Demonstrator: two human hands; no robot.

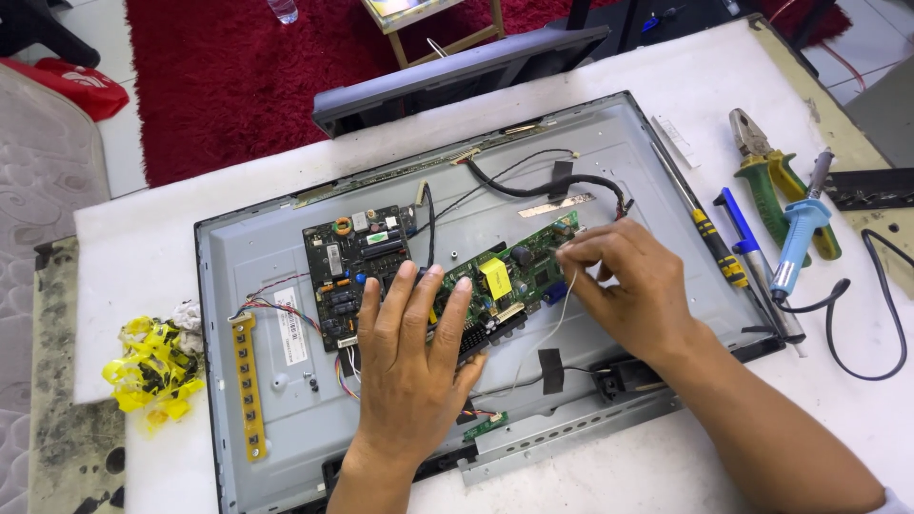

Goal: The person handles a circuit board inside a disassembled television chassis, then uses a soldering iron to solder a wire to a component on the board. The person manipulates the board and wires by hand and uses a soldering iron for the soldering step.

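Observation:
An opened flat screen set lies face down, its grey metal back panel (248, 276) filling the white table. A green main circuit board (505, 281) sits tilted at its middle. My left hand (411, 366) lies flat with fingers spread, pressing on the board's left end. My right hand (633, 286) pinches a thin white wire (562, 314) at the board's upper right corner. A dark power board (347, 271) lies to the left of my left hand. Black cables (533, 188) run across the panel above.
On the right lie green-handled pliers (766, 186), a blue soldering iron (795, 238) with black cord, and screwdrivers (719, 252). A yellow button strip (248, 385) and yellow crumpled tape (152, 366) sit left. A grey back cover (457, 71) leans at the far edge.

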